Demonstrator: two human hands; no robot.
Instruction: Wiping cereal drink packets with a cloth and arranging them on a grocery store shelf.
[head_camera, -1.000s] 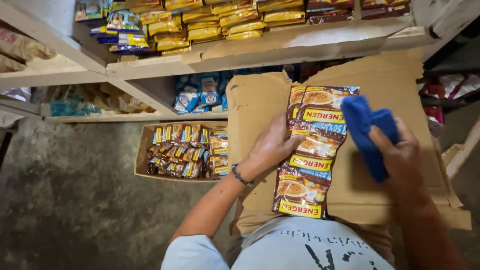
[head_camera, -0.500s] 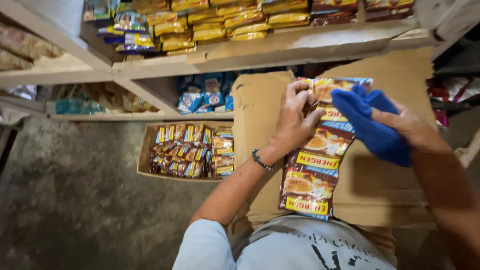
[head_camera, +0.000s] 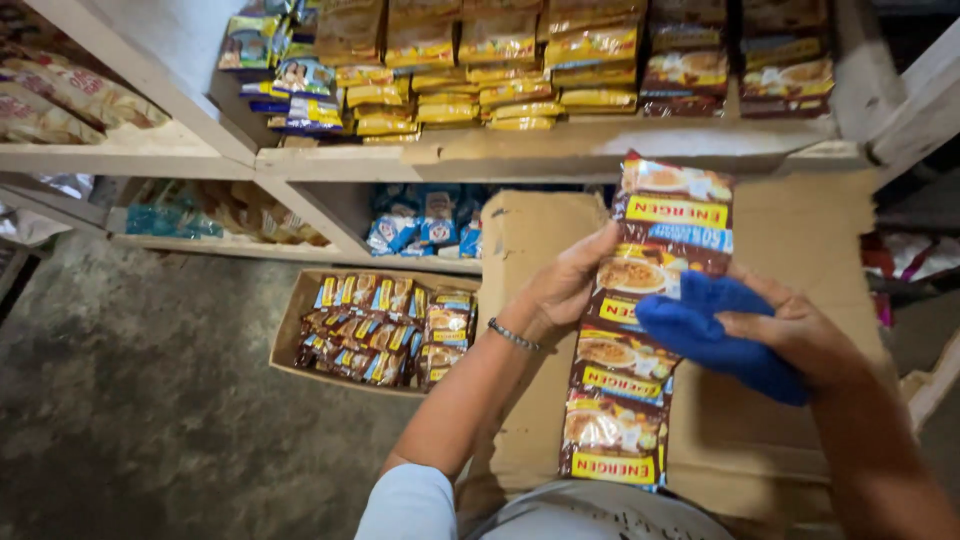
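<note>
Before stocked shelves (head_camera: 560, 150), a long brown-and-yellow sachet strip (head_camera: 640, 340) hangs creased.

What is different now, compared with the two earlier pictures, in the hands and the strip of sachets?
The left hand has lifted the strip of sachets off the cardboard box, toward the shelf. The right hand moved the blue cloth left, from beside the strip onto its middle. Both grips stayed the same; the open box of sachets on the floor did not move.
</note>
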